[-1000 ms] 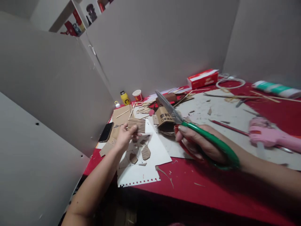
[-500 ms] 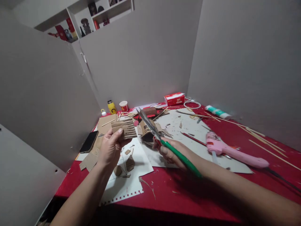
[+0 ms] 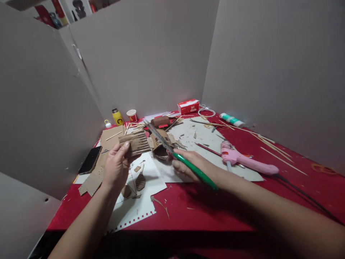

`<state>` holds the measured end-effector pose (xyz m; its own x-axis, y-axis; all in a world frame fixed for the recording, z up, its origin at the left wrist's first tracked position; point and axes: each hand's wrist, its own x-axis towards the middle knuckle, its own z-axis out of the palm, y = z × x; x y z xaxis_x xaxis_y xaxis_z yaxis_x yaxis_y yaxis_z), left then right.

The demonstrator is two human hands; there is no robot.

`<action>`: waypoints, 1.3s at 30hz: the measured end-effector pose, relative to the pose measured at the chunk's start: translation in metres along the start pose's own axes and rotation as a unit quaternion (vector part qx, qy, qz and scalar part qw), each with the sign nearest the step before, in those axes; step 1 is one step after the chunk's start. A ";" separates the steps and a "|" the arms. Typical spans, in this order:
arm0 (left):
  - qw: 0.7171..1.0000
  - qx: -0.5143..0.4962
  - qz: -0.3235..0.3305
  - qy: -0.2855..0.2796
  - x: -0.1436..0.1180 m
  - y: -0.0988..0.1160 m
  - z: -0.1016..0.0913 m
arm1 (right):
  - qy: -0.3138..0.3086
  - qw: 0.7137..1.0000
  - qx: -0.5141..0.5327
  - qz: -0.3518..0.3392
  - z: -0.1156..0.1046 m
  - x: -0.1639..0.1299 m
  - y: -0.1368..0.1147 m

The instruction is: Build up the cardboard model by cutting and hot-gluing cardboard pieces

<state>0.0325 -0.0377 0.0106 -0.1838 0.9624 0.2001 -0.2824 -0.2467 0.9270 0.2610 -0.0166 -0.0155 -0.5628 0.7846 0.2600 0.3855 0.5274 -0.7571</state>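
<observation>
Holding a ribbed piece of corrugated cardboard up off the table, your left hand pinches its lower left edge between thumb and fingers, with the flutes facing you and running roughly upright. Your right hand is closed around the green handles of a pair of scissors; the blades point up and to the left, and their tip sits just beside the right edge of the cardboard piece. Whether the blades touch the cardboard cannot be told, and they look nearly together.

Both hands hover above the red table. Under the left hand lies a white sheet with a perforated edge, carrying a few small cardboard offcuts. Behind the scissors sits a curled cardboard box piece with printed characters. A dark phone lies at the left edge on flat cardboard.

To the right of your right hand, a pink glue gun rests on a grey cutting sheet, with a red pencil just beside it. At the back stand a yellow bottle, a small paper cup, a red tissue box and a green-and-white tube. Thin wooden sticks lie scattered on the right. Grey partition boards close in the table on three sides.
</observation>
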 end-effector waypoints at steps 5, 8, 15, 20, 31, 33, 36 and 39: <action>0.994 0.093 0.025 -0.057 0.004 -0.012 -0.002 | 0.137 0.969 0.202 0.043 -0.011 0.003 0.007; 0.982 0.162 0.059 -0.081 0.006 -0.022 0.002 | 0.168 0.937 0.305 0.041 -0.013 0.005 0.011; 0.933 0.305 0.150 -0.117 0.025 -0.045 0.005 | 0.204 0.914 0.346 0.054 -0.017 0.006 0.001; 0.888 0.366 0.237 -0.146 0.041 -0.048 0.005 | 0.216 0.928 0.302 -0.003 -0.024 0.002 -0.002; 0.808 0.447 0.334 -0.190 0.048 -0.044 0.008 | 0.252 0.932 0.259 -0.034 -0.025 0.002 0.004; 0.802 0.454 0.336 -0.192 0.048 -0.046 0.006 | 0.250 0.932 0.259 -0.026 -0.025 0.002 0.004; 0.792 0.465 0.342 -0.199 0.048 -0.048 0.004 | 0.244 0.935 0.257 -0.012 -0.026 0.002 0.003; 0.783 0.470 0.352 -0.208 0.049 -0.050 0.007 | 0.241 0.937 0.253 -0.010 -0.027 0.002 0.003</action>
<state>0.0439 0.0227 -0.0240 0.3950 0.6282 0.6703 0.6032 -0.7277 0.3266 0.2804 -0.0049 -0.0011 -0.1225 0.8970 0.4247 -0.0860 0.4167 -0.9050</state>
